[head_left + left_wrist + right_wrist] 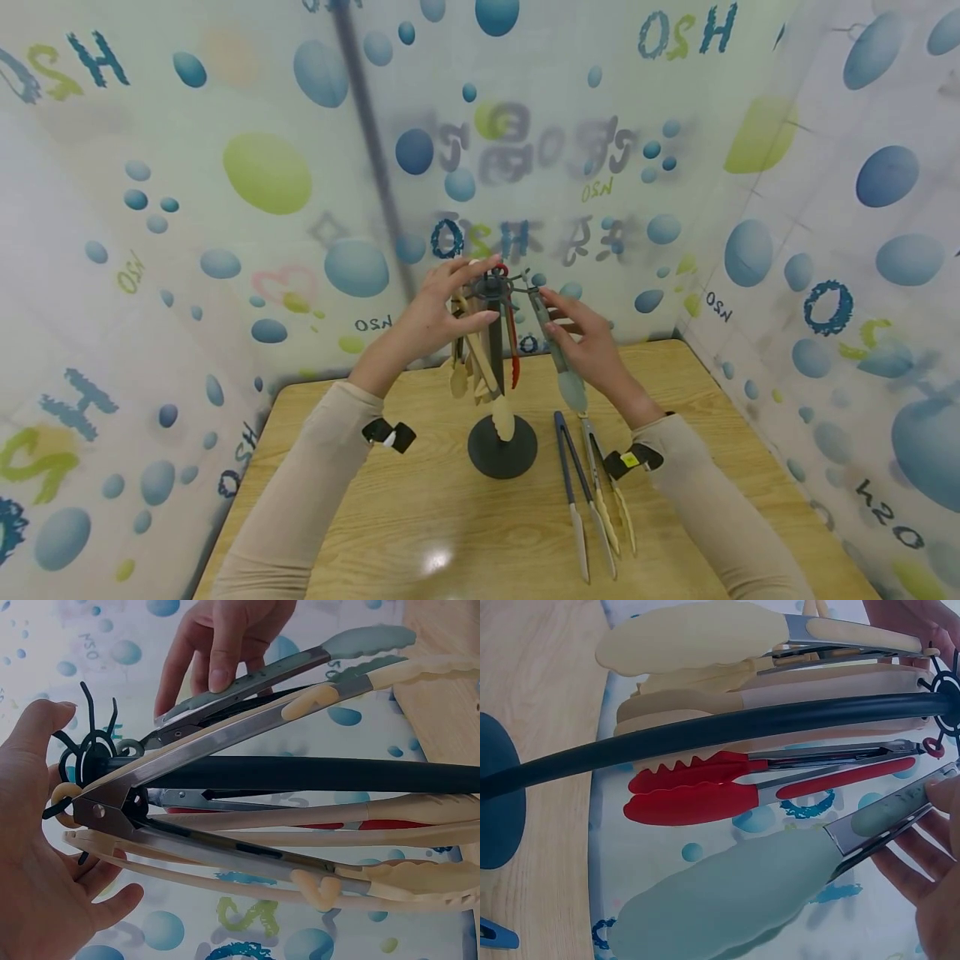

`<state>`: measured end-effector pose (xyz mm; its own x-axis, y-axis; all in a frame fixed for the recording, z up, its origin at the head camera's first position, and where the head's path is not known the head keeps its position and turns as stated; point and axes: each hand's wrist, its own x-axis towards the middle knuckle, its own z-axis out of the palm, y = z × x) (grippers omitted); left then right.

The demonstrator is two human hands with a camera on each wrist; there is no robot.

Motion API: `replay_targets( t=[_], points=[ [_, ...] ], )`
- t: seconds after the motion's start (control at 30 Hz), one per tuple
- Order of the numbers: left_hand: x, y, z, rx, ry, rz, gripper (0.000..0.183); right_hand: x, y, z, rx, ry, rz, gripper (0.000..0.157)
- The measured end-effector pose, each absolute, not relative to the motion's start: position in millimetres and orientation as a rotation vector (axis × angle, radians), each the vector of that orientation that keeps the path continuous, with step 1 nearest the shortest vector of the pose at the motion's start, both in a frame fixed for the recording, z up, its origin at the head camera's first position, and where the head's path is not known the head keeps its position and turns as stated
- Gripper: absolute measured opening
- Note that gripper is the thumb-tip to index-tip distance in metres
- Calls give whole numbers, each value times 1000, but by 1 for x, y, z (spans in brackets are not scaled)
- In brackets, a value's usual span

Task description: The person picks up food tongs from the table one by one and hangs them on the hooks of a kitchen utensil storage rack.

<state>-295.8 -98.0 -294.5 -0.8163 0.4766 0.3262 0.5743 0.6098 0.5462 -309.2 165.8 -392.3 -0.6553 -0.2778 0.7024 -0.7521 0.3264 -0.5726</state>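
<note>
Sleeves [311, 483] lead to the left hand [438, 307], spread at the top of a black rack [735, 729], while across from it the right hand [591, 340] pinches green tongs [787, 866] that look light, stiff-handled and soft-tipped, best held along the upper handle [885, 810].
</note>
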Motion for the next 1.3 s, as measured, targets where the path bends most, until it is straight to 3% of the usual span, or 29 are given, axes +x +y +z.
replay_targets(
  t=[0.47,0.83,1.3],
  points=[
    [-296,-98,-296,-890,-2666,-1003,73,-306,157,-397,870,-2105,1328,53],
    [-297,-98,-297,-893,-2655,-999,73,-280,146,-373,881,-2117,1362,52],
    [-296,-98,-296,-899,-2655,-995,72,-295,144,-390,833,-2179,1397,56]
  ],
)
